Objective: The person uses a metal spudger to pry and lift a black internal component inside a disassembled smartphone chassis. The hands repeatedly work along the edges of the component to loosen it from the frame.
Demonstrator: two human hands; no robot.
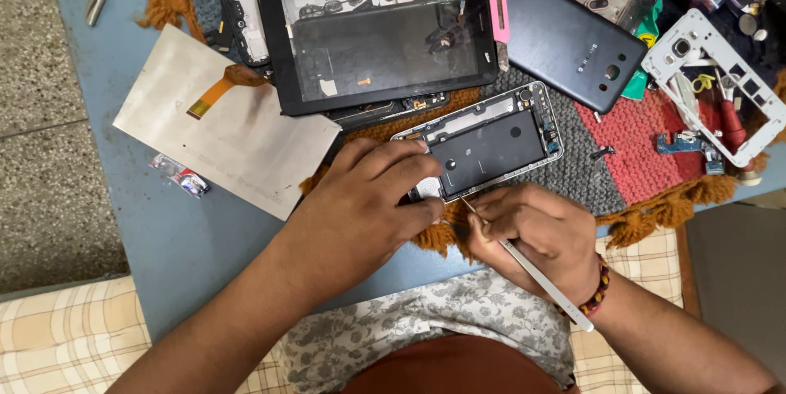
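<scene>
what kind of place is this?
Likely a small phone repair bench, perhaps at home: an opened phone frame under the left hand, a thin tool in the right hand, and a stripped tablet nearby.

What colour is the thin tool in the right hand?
White, with a fine metal tip; the tool shows clearly in the head view.
</scene>
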